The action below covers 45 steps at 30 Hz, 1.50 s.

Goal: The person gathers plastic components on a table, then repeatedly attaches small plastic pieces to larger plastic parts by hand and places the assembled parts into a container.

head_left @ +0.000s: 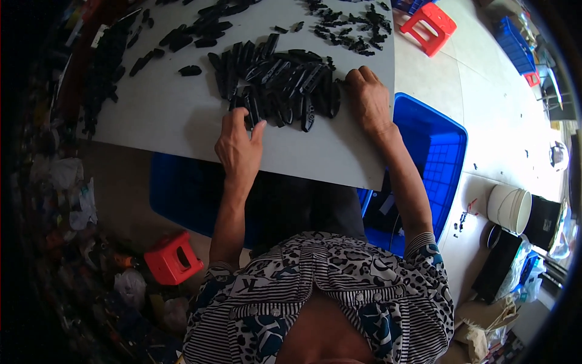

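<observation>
A pile of long, narrow black plastic pieces point(285, 79) lies on a pale table point(163, 109) in front of me. At its near left side, my left hand point(237, 145) has its thumb and fingers on either side of the end of one black plastic piece point(251, 104). My right hand point(368, 103) rests on the tabletop at the right side of the pile, its fingers curled in. Whatever those fingertips hold, if anything, is hidden.
Small black bits point(351, 27) are scattered at the far right of the table, and more black pieces point(194, 30) lie at the far left. A blue crate point(445, 151) stands below the right edge. Red stools point(173, 258) and a white bucket point(509, 208) are on the floor.
</observation>
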Motion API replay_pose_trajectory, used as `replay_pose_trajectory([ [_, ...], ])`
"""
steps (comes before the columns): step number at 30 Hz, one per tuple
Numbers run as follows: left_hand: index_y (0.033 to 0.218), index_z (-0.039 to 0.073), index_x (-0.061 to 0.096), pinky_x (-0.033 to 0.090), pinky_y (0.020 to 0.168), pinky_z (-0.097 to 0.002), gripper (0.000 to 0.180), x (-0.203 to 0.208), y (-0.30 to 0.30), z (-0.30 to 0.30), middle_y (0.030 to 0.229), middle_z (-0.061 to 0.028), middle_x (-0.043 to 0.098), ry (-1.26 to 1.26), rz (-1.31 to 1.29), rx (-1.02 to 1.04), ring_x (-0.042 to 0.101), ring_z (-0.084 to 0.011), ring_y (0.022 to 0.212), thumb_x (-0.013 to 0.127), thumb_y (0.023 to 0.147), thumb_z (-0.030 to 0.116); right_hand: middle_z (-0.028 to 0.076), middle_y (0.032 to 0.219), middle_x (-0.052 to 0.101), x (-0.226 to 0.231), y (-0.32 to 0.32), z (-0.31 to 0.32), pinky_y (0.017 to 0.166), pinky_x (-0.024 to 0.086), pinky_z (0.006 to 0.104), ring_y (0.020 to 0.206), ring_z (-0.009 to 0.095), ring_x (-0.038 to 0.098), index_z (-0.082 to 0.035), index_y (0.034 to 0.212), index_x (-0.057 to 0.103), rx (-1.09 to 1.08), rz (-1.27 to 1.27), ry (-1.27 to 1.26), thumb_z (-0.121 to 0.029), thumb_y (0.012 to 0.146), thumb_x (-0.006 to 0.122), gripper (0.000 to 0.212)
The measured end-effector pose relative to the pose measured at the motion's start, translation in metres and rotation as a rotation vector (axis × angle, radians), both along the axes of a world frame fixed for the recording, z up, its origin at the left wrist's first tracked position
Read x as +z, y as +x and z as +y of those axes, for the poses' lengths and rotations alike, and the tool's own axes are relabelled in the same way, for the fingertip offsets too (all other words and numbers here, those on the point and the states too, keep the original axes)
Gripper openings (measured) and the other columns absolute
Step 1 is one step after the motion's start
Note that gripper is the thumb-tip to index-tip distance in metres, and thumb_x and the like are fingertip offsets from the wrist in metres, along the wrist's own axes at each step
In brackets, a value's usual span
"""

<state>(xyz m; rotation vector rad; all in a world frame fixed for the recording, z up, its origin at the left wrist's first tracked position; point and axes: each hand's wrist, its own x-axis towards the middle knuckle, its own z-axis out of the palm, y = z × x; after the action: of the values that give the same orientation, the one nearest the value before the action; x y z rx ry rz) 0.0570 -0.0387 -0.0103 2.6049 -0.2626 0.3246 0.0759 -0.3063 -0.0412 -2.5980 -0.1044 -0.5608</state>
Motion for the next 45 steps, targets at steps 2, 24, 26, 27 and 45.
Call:
replay_pose_trajectory([
  [2, 0.106, 0.007, 0.051, 0.047, 0.066, -0.0389, 0.039, -0.005, 0.011, -0.007, 0.092, -0.0120, 0.056, 0.077, -0.022, 0.057, 0.059, -0.0296, 0.079, 0.074, 0.076, 0.016, 0.011, 0.083, 0.058, 0.003, -0.006, 0.000, 0.064, 0.049, 0.0383, 0.078, 0.029, 0.061, -0.003, 0.088, 0.056, -0.022, -0.064, 0.038, -0.006, 0.079, 0.060, 0.011],
  [24, 0.118, 0.002, 0.052, 0.049, 0.062, -0.0221, 0.041, 0.021, -0.018, -0.020, 0.094, -0.0132, 0.066, -1.190, 0.726, -0.334, 0.061, -0.0111, 0.069, 0.060, 0.078, 0.000, 0.014, 0.086, 0.065, 0.000, -0.085, 0.044, 0.055, 0.054, 0.0219, 0.071, 0.015, 0.065, -0.004, 0.097, 0.057, 0.459, 0.390, 2.167, 0.000, 0.087, 0.060, 0.011],
  [26, 0.116, 0.003, 0.052, 0.049, 0.062, -0.0223, 0.039, 0.018, -0.019, -0.022, 0.094, -0.0131, 0.065, -1.224, 0.754, -0.362, 0.061, -0.0111, 0.068, 0.060, 0.077, 0.000, 0.013, 0.088, 0.065, -0.002, -0.086, 0.046, 0.054, 0.050, 0.0209, 0.072, 0.015, 0.062, -0.003, 0.101, 0.056, 0.447, 0.402, 2.104, -0.002, 0.087, 0.060, 0.014],
  [27, 0.116, 0.003, 0.052, 0.049, 0.062, -0.0223, 0.039, 0.017, -0.019, -0.023, 0.094, -0.0131, 0.065, -1.223, 0.752, -0.359, 0.061, -0.0111, 0.068, 0.060, 0.077, 0.000, 0.013, 0.088, 0.065, -0.002, -0.086, 0.047, 0.054, 0.050, 0.0209, 0.072, 0.015, 0.062, -0.003, 0.101, 0.056, 0.449, 0.405, 2.105, -0.002, 0.087, 0.060, 0.014],
  [45, 0.103, 0.004, 0.051, 0.054, 0.062, -0.0242, 0.028, 0.016, -0.024, -0.028, 0.092, -0.0089, 0.063, -1.293, 0.828, -0.395, 0.066, -0.0150, 0.073, 0.060, 0.077, -0.003, 0.006, 0.077, 0.062, 0.027, -0.100, 0.082, 0.050, 0.044, 0.0204, 0.060, 0.009, 0.055, 0.002, 0.086, 0.060, 0.163, 0.074, 1.201, -0.003, 0.085, 0.066, 0.007],
])
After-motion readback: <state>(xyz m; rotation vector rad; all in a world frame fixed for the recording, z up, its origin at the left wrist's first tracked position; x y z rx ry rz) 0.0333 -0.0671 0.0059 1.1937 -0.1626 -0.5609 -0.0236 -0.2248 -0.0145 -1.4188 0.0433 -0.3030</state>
